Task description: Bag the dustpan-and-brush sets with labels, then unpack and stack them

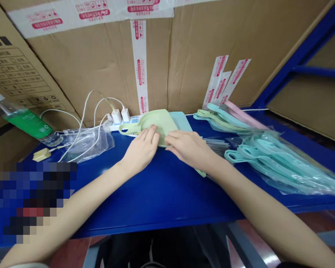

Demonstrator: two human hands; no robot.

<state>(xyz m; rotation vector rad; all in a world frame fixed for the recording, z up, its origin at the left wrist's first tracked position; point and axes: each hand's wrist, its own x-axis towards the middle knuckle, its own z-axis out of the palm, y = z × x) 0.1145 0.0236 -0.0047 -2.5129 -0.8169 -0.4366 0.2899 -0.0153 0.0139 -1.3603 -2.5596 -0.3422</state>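
Note:
A pale green board [163,121] with a looped handle, flat like a small cutting board, lies at the back of the blue table. My left hand [143,147] rests on its near left part, fingers stretched out along the surface. At its near right edge, my right hand [188,147] has its fingers together and the thumb tucked low, pinching the rim. A light blue board [181,121] shows partly behind the green one. Another green loop end [201,173] peeks out under my right forearm, the rest hidden.
Bagged teal boards [270,156] are piled at the right, with mixed green, blue and pink boards [226,117] behind. A power strip [132,121], white cables, a crumpled plastic bag [100,139] and a bottle [28,121] stand left. Cardboard boxes [100,63] wall off the back.

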